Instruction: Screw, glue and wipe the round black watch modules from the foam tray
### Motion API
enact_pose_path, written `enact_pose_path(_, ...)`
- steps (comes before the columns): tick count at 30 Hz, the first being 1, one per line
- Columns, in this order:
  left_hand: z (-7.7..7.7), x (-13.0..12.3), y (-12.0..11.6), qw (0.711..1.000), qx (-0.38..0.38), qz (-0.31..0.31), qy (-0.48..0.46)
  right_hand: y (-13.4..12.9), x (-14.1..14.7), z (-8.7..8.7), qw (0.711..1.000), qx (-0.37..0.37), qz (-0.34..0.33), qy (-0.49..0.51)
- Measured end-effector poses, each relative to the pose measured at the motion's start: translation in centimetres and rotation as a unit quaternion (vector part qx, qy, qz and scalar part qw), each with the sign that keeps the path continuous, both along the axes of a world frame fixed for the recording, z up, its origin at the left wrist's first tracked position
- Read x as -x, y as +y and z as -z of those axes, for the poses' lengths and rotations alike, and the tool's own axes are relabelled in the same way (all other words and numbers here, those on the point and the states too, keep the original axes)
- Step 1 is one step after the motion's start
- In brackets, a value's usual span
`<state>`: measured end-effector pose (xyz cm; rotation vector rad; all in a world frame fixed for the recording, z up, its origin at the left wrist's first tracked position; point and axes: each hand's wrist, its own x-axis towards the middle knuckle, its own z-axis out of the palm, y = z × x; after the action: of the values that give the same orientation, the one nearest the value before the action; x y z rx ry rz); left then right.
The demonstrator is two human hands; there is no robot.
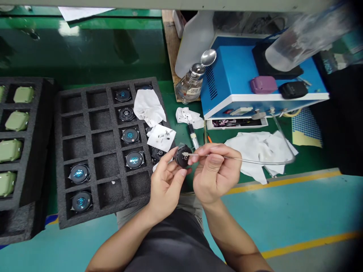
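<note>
left hand (164, 181): closed around round black part (183, 156)
right hand (217, 172): thin tube (255, 160) pinched, tip apparently touched to part

Bright overhead light throws white glare patches on the glossy green bench top (93, 45) near its far edge, while the clear plastic bottle (309, 36) at top right is smeared by blur and the right-hand corners darken and bend.
</note>
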<state>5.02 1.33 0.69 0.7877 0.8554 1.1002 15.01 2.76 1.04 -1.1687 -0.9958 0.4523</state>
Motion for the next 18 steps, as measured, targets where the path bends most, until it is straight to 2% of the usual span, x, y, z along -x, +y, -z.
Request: enact_pose_path(18,-0.01,0.01,0.03,1.000,-0.002,0.001,0.006,0.11,0.02,0.00,1.000,-0.006,0.005,0.007)
